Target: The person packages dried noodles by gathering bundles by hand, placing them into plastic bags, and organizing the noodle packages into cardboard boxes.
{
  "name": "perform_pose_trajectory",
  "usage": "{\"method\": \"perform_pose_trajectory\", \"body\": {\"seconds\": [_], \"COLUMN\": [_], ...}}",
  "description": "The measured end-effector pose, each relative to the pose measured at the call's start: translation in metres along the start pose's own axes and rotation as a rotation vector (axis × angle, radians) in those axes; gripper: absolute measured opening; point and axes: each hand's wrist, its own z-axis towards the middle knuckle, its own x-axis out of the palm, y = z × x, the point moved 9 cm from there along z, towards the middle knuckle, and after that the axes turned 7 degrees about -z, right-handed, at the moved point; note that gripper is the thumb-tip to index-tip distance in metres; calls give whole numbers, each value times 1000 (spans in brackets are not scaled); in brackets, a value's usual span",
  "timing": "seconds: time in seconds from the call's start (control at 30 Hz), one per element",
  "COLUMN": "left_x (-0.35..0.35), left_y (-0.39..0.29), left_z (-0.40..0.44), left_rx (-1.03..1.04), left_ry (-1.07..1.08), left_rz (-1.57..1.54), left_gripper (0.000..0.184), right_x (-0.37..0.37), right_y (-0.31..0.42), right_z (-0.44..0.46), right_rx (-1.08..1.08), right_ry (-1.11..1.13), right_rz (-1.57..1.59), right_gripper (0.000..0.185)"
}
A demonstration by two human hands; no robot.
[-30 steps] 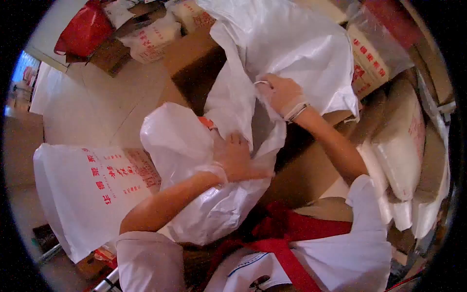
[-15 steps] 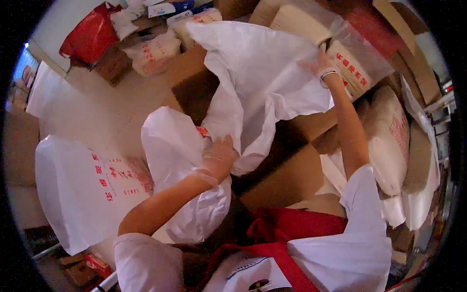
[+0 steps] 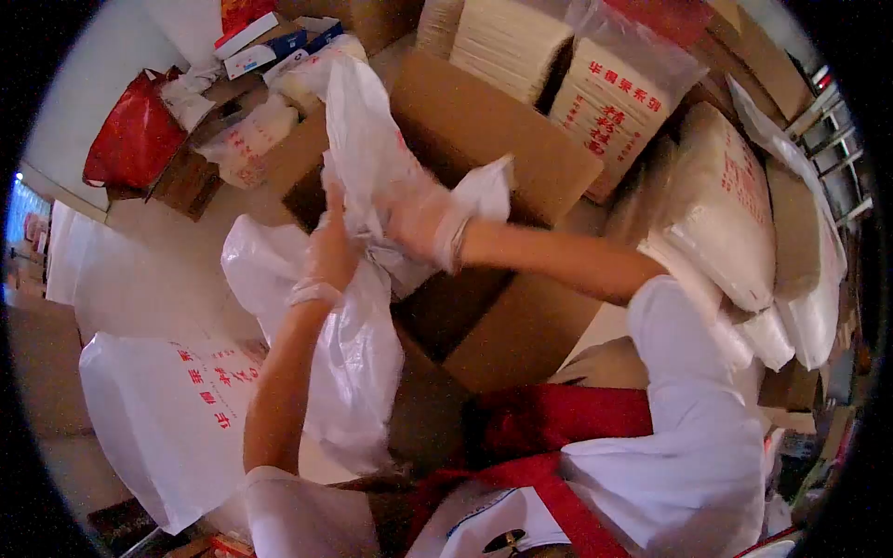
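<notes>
Holding the white plastic bag (image 3: 358, 121), bunched, over the open cardboard box (image 3: 498, 130). Left hand (image 3: 333, 246) at the box's left edge, fingers appearing curled closed round a fold. Right hand (image 3: 419, 223) above the box's mouth, against the same plastic; too blurred to tell how far open, or how firm any hold.

Risks, as judged: plastic looks thin and slick, so a loose grip could let it slide into the box or spill over its left side. Pulling unevenly, or catching on a box flap, might tear it. Slack white plastic (image 3: 358, 344) hangs left of the box's near side, could snag a forearm; whether it joins the upper part, cannot tell.

Containers: box interior dark, contents not readable. Left of the box, near side, a red-lettered white bag (image 3: 177, 409); its filling hidden. Beyond the box's far right side, a clear bag (image 3: 684, 70) around a red-printed pack (image 3: 609, 102). Right of the box, a plump white sack (image 3: 721, 205), evidently full, contents unseen.
</notes>
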Motion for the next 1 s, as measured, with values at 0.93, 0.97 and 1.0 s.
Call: {"method": "perform_pose_trajectory", "body": {"seconds": [0.93,0.97,1.0], "left_x": [217,215,211], "left_y": [72,65,54], "left_z": [56,55,54], "left_rx": [-63,-55,-30], "left_ry": [452,468,487], "left_rz": [343,361,375], "left_gripper": [21,21,21], "right_x": [93,105,109], "right_y": [-66,-54,-56], "right_z": [-284,-294,-288], "right_rx": [2084,2231,2270], "right_ry": [959,922,815], "right_rz": [1323,1462,1542], "right_gripper": [64,61,57]}}
